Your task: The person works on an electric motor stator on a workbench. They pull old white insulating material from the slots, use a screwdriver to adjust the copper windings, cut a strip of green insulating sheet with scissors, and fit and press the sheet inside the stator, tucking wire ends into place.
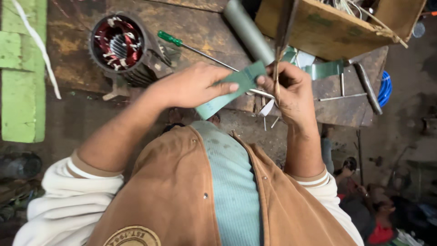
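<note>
Brown vest below, left hand is pinching a green paper strip while right hand is clenching scissors; blades are risking slipping toward fingertips.

A worn wooden worktop fills the upper part of the view, its dark brown surface stained with yellowish patches and scratches. To the left of the worktop runs a bright green painted board, chipped along its edges, with a pale strip lying across it. Above the worktop's right end sits a rough wooden box, and a grey tube leans just beside it. Below the worktop the floor is dark, dusty and grey. A blue coil shows past the worktop's right edge. The light is dim and even.
</note>
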`<state>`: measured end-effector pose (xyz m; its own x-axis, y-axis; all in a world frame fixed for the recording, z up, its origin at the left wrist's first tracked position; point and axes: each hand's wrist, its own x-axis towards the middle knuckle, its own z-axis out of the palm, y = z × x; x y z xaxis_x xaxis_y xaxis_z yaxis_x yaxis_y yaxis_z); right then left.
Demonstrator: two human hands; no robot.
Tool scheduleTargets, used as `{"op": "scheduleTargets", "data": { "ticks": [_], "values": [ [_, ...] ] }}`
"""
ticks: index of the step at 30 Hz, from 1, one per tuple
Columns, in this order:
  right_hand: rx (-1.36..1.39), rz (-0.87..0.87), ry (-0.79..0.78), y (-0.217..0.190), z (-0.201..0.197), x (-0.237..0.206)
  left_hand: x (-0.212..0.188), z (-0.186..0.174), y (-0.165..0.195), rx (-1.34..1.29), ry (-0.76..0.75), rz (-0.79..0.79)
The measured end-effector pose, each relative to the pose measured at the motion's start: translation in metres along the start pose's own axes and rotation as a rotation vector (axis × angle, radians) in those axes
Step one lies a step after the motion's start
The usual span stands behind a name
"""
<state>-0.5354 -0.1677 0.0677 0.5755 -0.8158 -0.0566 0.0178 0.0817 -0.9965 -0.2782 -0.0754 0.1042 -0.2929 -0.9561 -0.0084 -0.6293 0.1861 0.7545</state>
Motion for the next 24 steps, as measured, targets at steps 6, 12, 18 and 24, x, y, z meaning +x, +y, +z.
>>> {"op": "scheduleTargets", "data": {
  "ticks": [6,12,18,24],
  "values": [
    [0.016,0.022,0.109,0.011,0.046,-0.015,0.000,0.021,0.008,-0.204,0.565,-0.125],
    [0.270,0.185,0.105,0.035,0.085,-0.040,0.005,0.035,0.015,-0.394,0.693,-0.167],
    [0.240,0.170,0.129,0.028,0.084,-0.043,0.004,0.039,0.014,-0.587,0.630,-0.201],
    [0.232,0.147,0.162,0.033,0.087,-0.042,0.004,0.050,0.014,-0.479,0.654,-0.272]
  ]
}}
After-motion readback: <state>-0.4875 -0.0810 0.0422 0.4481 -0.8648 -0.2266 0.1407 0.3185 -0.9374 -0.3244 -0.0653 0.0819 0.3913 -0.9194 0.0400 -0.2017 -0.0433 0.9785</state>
